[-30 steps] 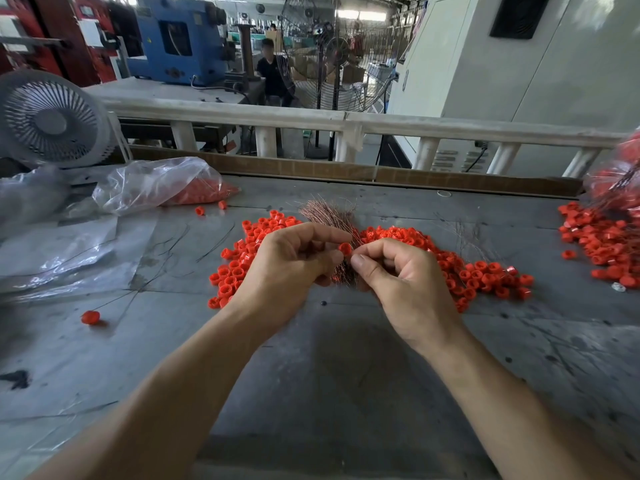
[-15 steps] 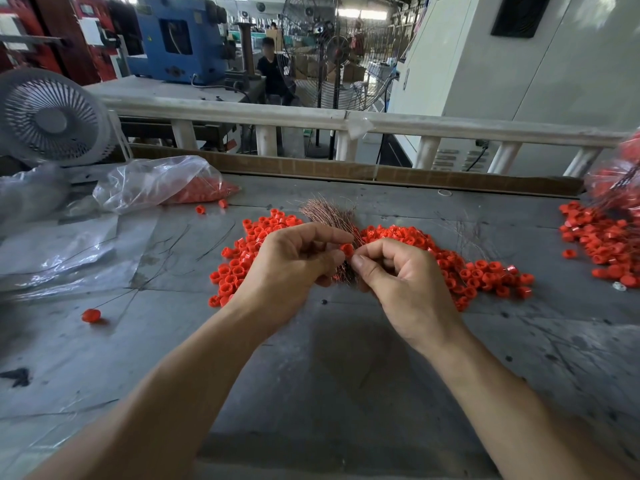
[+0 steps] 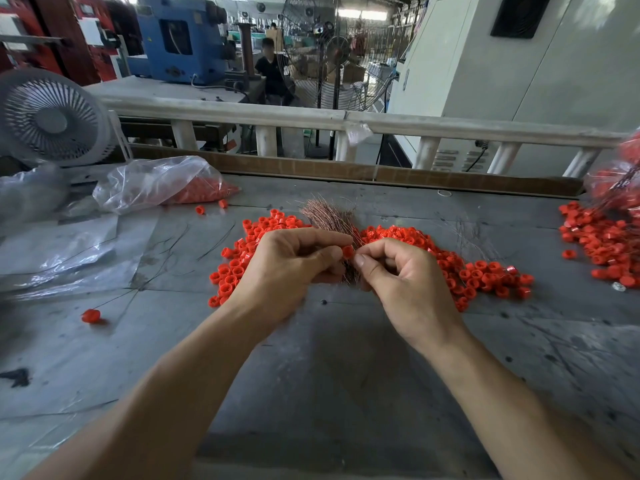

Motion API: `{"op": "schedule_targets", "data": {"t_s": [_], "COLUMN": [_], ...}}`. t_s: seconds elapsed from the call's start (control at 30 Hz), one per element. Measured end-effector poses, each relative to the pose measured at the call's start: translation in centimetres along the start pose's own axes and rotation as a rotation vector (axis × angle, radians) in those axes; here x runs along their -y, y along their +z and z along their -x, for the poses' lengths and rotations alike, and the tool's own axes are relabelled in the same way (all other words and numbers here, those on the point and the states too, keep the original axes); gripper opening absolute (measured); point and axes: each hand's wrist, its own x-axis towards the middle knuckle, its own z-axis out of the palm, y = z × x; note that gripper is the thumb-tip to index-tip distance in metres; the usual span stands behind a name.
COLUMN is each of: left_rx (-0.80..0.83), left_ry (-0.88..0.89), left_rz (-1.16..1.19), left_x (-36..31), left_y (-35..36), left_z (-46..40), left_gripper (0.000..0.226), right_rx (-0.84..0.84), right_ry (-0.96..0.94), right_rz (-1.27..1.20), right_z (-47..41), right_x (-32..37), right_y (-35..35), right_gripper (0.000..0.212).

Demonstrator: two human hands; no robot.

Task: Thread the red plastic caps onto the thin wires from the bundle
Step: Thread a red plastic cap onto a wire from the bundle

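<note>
Hardly anything has been moved since the earlier frames: the hands are kept together over the table.

A small red plastic cap is pinched by the left hand, which also grips the coppery thin-wire bundle; the right hand is curled, seemingly pinching a wire too fine to confirm. Threading is judged ongoing. Loose red caps lie heaped on the grey table beyond.

The lower part of the bundle of thin copper-coloured wires is covered by the left hand and right hand, and the single small red plastic cap between the fingertips is only partly exposed (whether a wire passes through it cannot be told). The heap of red plastic caps at the far right is cut off by the frame edge, and the clear plastic bag above it is blurred.
</note>
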Motion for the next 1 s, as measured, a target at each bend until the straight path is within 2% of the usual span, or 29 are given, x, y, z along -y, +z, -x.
{"op": "schedule_targets", "data": {"t_s": [0.4,0.8,1.0], "left_rx": [0.061,0.059,0.038], "left_ry": [-0.012,0.030,0.063], "left_rz": [0.005,0.041,0.049], "left_x": [0.5,0.4,0.2], "left_y": [-0.1,0.3,0.4], "left_z": [-0.2,-0.2,-0.2], "left_gripper": [0.029,0.022,0.020], "right_rx": [-0.012,0.012,0.053], "right_ry": [0.014,0.015,0.081], "right_rz": [-0.010,-0.081,-0.176], "right_z": [0.0,0.1,0.1], "right_x": [0.4,0.7,1.1], "right_y": [-0.2,-0.4,-0.1], "right_gripper": [0.014,0.012,0.024]}}
